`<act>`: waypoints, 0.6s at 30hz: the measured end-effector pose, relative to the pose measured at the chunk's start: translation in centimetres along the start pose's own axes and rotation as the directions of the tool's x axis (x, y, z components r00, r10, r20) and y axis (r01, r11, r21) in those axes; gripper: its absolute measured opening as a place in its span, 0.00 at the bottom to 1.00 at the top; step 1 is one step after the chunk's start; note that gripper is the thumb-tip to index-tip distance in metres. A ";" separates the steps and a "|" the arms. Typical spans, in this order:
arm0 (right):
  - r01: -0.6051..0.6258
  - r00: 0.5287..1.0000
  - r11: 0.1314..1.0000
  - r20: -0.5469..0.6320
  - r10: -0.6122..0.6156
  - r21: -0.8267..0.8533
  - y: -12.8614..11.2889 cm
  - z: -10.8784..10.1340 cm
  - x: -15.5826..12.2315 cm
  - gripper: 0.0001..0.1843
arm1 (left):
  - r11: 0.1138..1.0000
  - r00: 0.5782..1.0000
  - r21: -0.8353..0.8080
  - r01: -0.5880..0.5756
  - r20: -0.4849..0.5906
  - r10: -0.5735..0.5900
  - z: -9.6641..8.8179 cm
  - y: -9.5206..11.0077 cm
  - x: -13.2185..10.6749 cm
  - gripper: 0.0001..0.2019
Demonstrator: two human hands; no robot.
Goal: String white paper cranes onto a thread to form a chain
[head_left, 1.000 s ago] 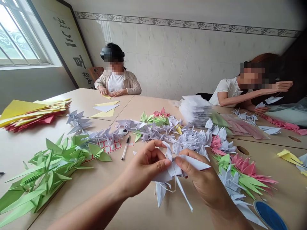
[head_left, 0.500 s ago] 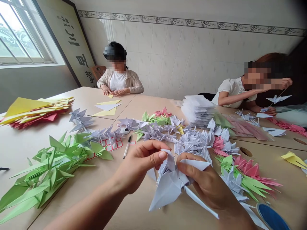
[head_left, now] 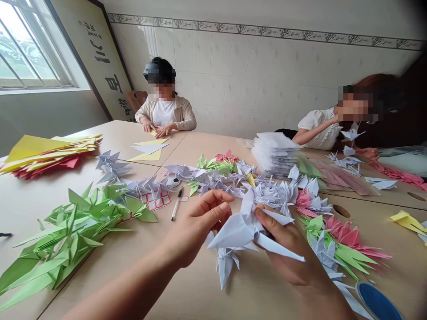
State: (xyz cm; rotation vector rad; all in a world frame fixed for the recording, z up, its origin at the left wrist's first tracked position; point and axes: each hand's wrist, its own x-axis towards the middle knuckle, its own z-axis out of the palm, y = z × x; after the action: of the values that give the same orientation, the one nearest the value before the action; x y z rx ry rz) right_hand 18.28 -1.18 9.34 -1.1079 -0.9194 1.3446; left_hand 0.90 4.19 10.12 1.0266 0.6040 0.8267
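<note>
On my feed, the lavender paper crane (head_left: 238, 231) is held up above the table, pinched between the thumb and fingers of the right hand (head_left: 287, 251). The left hand (head_left: 196, 222) curls just beside it, and I can't tell whether it grips. Another crane (head_left: 225, 262) dangles just below. Beyond them lies a heap of lavender cranes (head_left: 273, 195), while a pen (head_left: 176, 203) and green cranes (head_left: 76, 226) sit leftward on the tan table (head_left: 213, 142).

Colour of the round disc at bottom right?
The disc is deep blue with a pale rim; shows best in the head view.
</note>
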 end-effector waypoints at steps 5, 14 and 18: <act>0.183 0.978 0.970 -0.070 -0.196 -0.158 0.5 0.3 0.7 0.20 | 0.996 0.997 -0.079 0.045 0.069 -0.040 0.4 -0.3 0.0 0.25; 0.165 0.968 0.982 -0.174 -0.180 -0.096 0.9 0.1 0.8 0.18 | 0.996 0.993 -0.062 0.059 0.109 -0.052 0.5 -0.8 0.3 0.14; 0.179 0.975 0.972 -0.103 -0.196 -0.154 1.0 0.2 0.3 0.17 | 0.999 0.991 -0.042 0.019 0.135 -0.013 0.5 -1.2 0.3 0.09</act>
State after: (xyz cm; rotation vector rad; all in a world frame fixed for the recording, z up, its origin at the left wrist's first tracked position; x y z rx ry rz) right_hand 17.85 -0.91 8.36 -1.1657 -1.0197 1.0605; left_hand 1.83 3.84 9.27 1.0278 0.4772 0.7468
